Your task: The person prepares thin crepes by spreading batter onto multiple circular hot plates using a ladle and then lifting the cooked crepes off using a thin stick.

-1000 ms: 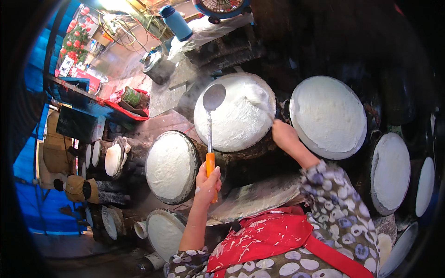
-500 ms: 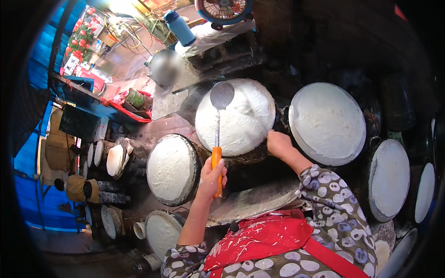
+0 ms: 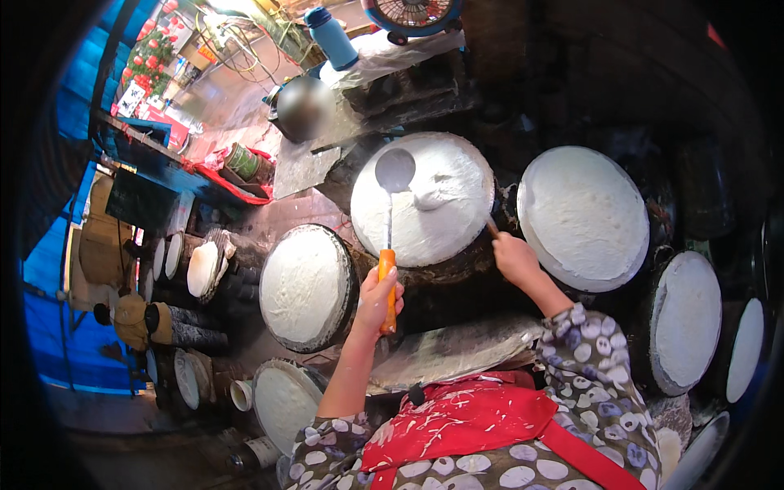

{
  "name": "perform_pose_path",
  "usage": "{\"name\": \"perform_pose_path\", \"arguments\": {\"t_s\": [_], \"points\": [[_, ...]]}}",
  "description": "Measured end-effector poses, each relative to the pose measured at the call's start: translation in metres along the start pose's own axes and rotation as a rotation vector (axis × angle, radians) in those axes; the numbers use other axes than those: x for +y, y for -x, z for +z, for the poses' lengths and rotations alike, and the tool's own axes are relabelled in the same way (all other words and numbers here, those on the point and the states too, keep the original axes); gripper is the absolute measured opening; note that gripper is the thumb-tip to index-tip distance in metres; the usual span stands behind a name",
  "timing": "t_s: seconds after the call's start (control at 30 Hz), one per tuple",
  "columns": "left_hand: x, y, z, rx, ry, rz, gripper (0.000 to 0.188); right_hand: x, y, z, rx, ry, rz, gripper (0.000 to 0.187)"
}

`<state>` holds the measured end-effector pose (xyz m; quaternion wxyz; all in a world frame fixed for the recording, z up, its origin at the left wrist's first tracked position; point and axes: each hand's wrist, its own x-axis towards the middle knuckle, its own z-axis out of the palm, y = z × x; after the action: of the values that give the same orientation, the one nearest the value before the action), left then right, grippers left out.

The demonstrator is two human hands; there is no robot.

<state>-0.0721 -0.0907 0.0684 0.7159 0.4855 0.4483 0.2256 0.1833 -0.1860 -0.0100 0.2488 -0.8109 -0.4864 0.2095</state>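
Note:
My left hand (image 3: 380, 300) is closed round the orange handle of a metal ladle (image 3: 395, 169), held upright with its round bowl over the middle white disc. That disc (image 3: 416, 233) is a broad round surface coated in thick white paste, with a raised mound to the right of the ladle bowl. My right hand (image 3: 514, 260) is closed at the disc's right rim, round a short brown stick-like piece (image 3: 492, 228). I cannot tell whether the piece is fixed to the rim.
Similar white discs stand on the left (image 3: 303, 287), right (image 3: 583, 218) and far right (image 3: 687, 322). Beyond the middle one are a blue bottle (image 3: 332, 39) and a fan (image 3: 412, 11) on a ledge. A person (image 3: 131, 321) is at the far left.
The view has shifted slightly. A mound of white paste now shows right of the ladle bowl. The brown piece now shows above my right hand.

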Motion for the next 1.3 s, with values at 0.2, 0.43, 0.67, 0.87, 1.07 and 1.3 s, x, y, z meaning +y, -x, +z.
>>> {"name": "perform_pose_path", "arguments": {"t_s": [0.2,0.43,0.67,0.87,1.07,1.3], "points": [[-0.03,-0.011,-0.011,0.124,-0.069,-0.078,0.02,-0.024,0.036,0.076,-0.041,-0.078,0.111,0.024],[-0.017,0.0,-0.009,0.184,-0.117,-0.138,0.024,-0.032,0.02,0.064,0.125,-0.238,0.076,0.027],[-0.008,0.004,-0.001,0.026,0.316,-0.252,0.025,-0.075,0.03,0.128,-0.059,-0.497,0.013,0.027],[-0.001,0.05,-0.036,-0.299,0.934,-0.057,0.038,-0.098,0.04,0.075,-0.025,-0.39,-0.184,0.022],[0.018,0.027,-0.037,-0.22,1.09,-0.228,0.038,-0.088,0.011,0.026,0.105,-0.25,-0.245,0.023],[0.04,0.055,-0.016,0.034,0.581,-0.074,0.034,-0.022,-0.023,0.031,-0.136,0.218,-0.12,0.015]]}}
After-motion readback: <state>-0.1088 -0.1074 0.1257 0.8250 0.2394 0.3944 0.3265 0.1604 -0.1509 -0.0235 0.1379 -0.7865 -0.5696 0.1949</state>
